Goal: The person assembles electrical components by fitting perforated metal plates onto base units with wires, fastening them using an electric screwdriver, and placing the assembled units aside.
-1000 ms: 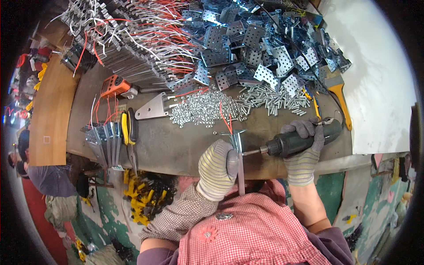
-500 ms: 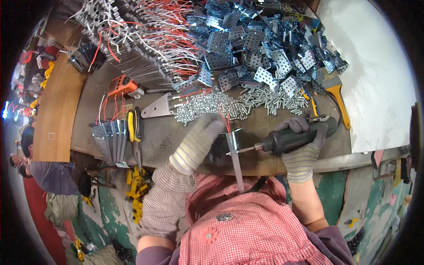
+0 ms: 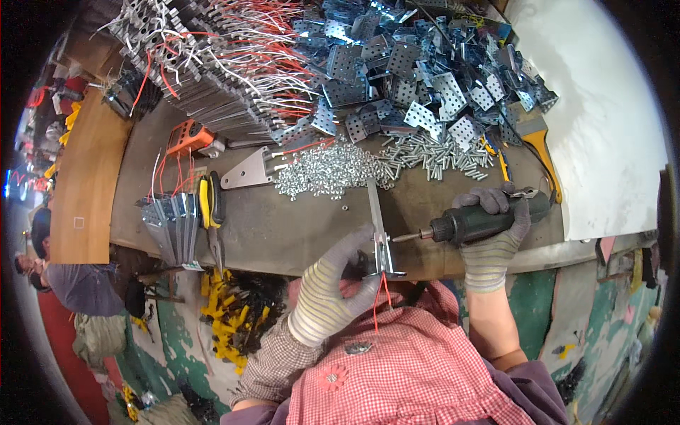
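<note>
My left hand, in a striped grey glove, pinches a narrow metal strip assembly at its near end. The strip stands out toward the nuts, and red wires hang from its near end over my apron. In my gloved right hand lies a black electric screwdriver. Its bit points left, with the tip close to the strip; I cannot tell whether they touch. Beyond my hands are a heap of small nuts and a pile of screws.
Perforated metal brackets are heaped at the back, beside stacked strips with red and white wires. At left lie pliers, an orange meter, a flat metal plate and several wired strips. A yellow-handled brush lies right.
The strip assembly has been turned end for end: its wires, earlier at the far end, now hang nearest me. My left hand has come closer, and the screwdriver has shifted slightly right.
</note>
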The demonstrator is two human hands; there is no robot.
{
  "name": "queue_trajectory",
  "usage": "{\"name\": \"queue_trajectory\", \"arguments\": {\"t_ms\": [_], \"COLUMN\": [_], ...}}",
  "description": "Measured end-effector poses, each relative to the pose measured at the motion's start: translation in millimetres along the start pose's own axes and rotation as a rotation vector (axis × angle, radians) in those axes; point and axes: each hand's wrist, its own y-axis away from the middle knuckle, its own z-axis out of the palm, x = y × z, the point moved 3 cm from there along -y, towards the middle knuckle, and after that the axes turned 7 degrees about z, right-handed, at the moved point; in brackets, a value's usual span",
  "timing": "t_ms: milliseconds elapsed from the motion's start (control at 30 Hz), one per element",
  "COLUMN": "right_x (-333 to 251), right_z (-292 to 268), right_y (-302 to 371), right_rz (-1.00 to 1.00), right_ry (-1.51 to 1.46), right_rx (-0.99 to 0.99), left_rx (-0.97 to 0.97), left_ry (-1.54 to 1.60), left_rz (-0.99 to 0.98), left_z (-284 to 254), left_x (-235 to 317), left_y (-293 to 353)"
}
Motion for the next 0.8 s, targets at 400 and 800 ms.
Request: {"name": "queue_trajectory", "arguments": {"t_ms": [400,800], "right_x": [-3.2,-3.5], "right_z": [0.6,2.1], "right_y": [-1.7,-6.8], "right_rz": [-0.015,-0.06], "right_ry": [-0.025,-0.003], "right_rx": [-0.024,0.034], "left_rx": [-0.016,0.103], "left_ry": [-0.301,-0.008], "left_rz": [0.194,0.13], "left_z": [7.3,-13.0], "left_x": [13.0,-19.7], "left_y": [-37.0,-34.9]}}
